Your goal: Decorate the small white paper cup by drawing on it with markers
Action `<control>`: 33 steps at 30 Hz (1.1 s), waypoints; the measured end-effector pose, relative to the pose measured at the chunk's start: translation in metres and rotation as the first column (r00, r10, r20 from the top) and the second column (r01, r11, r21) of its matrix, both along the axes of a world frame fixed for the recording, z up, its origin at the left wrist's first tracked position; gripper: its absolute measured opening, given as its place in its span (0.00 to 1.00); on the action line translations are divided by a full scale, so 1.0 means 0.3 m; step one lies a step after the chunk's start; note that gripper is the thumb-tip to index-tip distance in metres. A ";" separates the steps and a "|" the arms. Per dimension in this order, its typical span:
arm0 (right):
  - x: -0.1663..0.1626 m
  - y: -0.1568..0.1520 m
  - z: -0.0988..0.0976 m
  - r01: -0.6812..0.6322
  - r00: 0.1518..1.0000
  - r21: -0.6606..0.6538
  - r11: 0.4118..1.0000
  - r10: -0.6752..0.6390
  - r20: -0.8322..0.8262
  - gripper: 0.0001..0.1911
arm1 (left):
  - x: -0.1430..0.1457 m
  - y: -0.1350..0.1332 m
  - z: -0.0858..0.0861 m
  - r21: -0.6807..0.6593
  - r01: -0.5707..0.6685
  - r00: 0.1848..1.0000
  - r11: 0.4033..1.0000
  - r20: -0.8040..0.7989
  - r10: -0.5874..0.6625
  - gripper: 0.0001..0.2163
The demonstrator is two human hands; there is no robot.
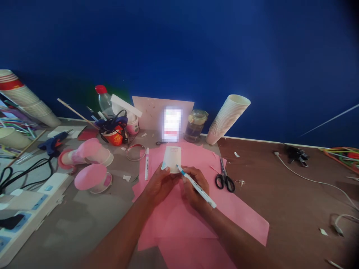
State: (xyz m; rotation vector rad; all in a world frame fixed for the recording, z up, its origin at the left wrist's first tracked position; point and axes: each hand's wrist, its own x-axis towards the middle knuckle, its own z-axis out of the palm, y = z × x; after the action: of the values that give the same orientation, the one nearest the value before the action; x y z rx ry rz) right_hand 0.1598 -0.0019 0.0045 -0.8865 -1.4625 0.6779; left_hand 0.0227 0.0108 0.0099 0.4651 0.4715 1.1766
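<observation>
My left hand (159,185) is closed around the lower left side of a white paper cup (172,157), which has a small light-blue mark at its left edge and faint pink print at the top. In my right hand (196,185) is a white marker (200,190) with a blue band, its tip on or just over the cup's side. Some of my right fingers are hidden behind the cup and marker. Pink paper sheets (179,224) lie beneath both hands. Left of the cup rests a second white marker (147,164); black-handled scissors (224,179) lie to the right.
Behind the cup stand a blurred bright screen (172,123), a glass jar (195,125) and stacked paper cups (227,117). To the left are pink-and-white cup pieces (91,177), a glue gun (54,143) and a power strip (36,209). A white cable (311,173) crosses the right side.
</observation>
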 end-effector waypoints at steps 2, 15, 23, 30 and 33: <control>0.000 0.001 0.003 -0.036 0.999 0.022 0.999 0.036 -0.004 0.11 | -0.001 0.000 0.000 0.012 0.006 1.000 1.000 0.004 -0.006 0.09; 0.003 -0.001 0.003 -0.038 0.999 -0.007 0.999 0.038 -0.033 0.10 | -0.003 -0.001 -0.004 0.014 0.015 1.000 1.000 -0.009 -0.015 0.10; 0.002 0.000 0.019 -0.113 0.993 -0.015 0.994 0.112 -0.048 0.09 | 0.001 0.001 -0.002 -0.009 -0.006 1.000 1.000 -0.013 0.006 0.10; 0.008 -0.001 0.026 -0.078 0.994 -0.045 0.996 0.074 -0.077 0.08 | -0.005 0.001 -0.005 -0.002 0.021 1.000 1.000 0.008 -0.021 0.10; 0.010 -0.002 0.020 -0.045 0.994 -0.055 0.998 0.039 -0.100 0.08 | -0.004 0.000 -0.004 -0.020 0.010 1.000 1.000 0.022 -0.010 0.10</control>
State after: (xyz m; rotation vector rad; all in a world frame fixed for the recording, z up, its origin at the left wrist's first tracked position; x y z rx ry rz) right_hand 0.1627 -0.0024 0.0105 -0.8557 -1.3821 0.7872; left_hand 0.0214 0.0108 0.0087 0.4361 0.4616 1.1653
